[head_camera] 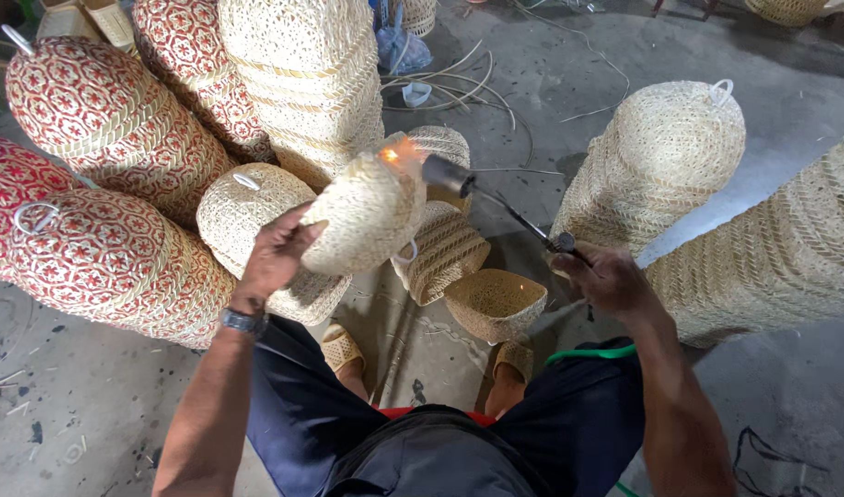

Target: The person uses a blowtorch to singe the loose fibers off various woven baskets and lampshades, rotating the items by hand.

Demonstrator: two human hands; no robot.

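Outdoors, on a concrete floor (pixel 790 101): a seated person is singeing wickerwork.
Left hand (pixel 277 253): gripping a pale woven basket (pixel 367 213) from below-left, holding it at chest height.
Right hand (pixel 606 276): closing around one gas torch (pixel 505 207), its long axis running up-left, flame (pixel 399 152) licking the basket's upper right rim.
Count: one torch; three red-patterned baskets (pixel 109 258) stacked at left.
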